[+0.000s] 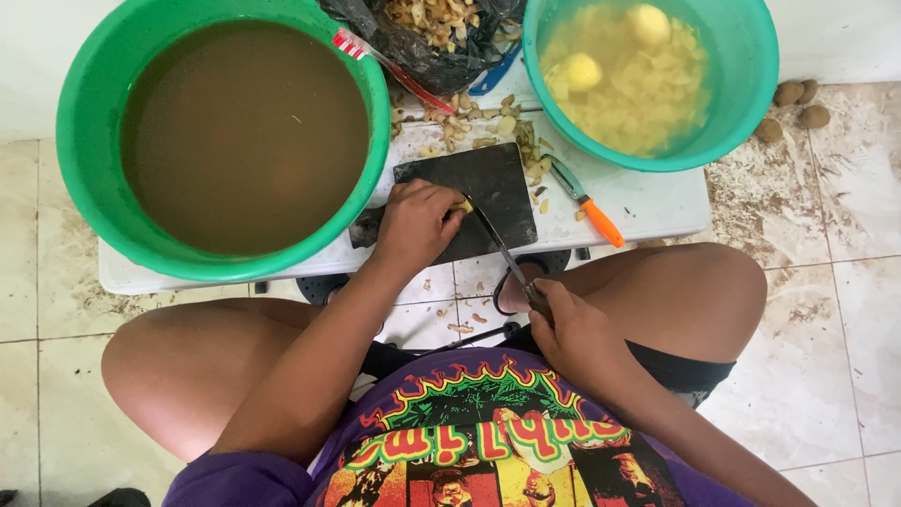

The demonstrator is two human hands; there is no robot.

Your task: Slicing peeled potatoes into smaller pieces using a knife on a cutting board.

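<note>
My left hand (413,223) presses down on a small yellow potato piece (465,205) on a black cutting board (488,183). My right hand (572,330) grips the handle of a knife (497,242), whose blade slants up to the potato piece beside my left fingers. Most of the potato piece is hidden under my left hand.
A large green basin of brown water (244,131) stands at the left on a low white table (648,202). A teal basin of peeled potato pieces in water (638,75) stands at the right. A black bag of peels (441,38), loose peels, an orange-handled peeler (587,202) and unpeeled potatoes (793,103) on the tiled floor.
</note>
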